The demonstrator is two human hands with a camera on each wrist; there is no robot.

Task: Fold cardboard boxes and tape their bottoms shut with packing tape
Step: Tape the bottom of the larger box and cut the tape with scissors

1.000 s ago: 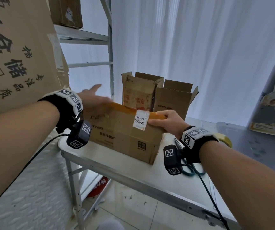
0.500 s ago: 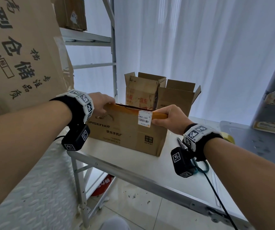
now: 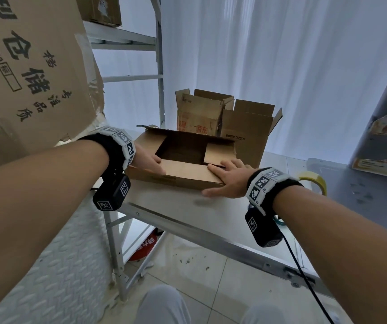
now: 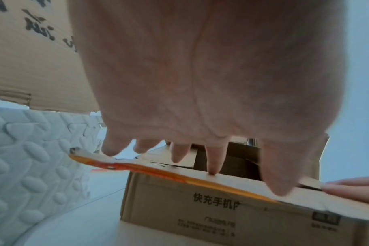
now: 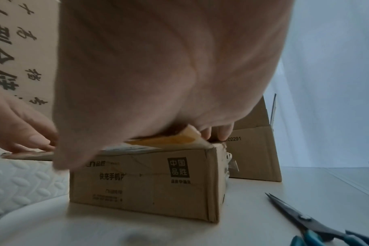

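Storage or packing room. Metal shelving holds cardboard boxes; white worktable, tape roll, scissors. Tiled floor.

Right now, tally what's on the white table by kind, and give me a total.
Cardboard boxes: 3, the low box under both hands, the printed box and the plain box behind it
Tape rolls: 1, yellowish tape
Scissors: 1, blue-handled scissors
Total: 5
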